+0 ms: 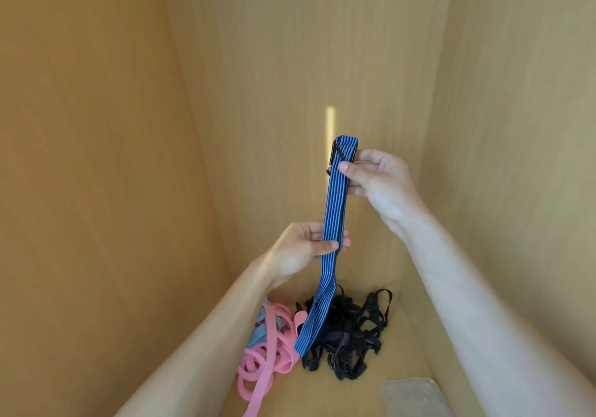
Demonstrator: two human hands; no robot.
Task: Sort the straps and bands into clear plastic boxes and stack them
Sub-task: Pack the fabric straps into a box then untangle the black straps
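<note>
A long blue strap with black stripes (pixel 329 210) hangs upright in front of me. My right hand (pixel 375 176) pinches its top end, where a black buckle sits. My left hand (pixel 304 249) grips the strap lower down, thumb across its front. The strap's lower end trails onto a tangled heap of black straps (pixel 351 329) on the wooden surface. To the left of that heap lies a pile of pink bands (pixel 267 352) with a light blue band (pixel 258 336) among them. A clear plastic box (pixel 416 397) shows at the lower right, partly behind my right forearm.
Wooden panels (pixel 96 158) close in on the left, back and right, forming a narrow compartment. The piles lie on its wooden floor (pixel 403 358) near the bottom of the view.
</note>
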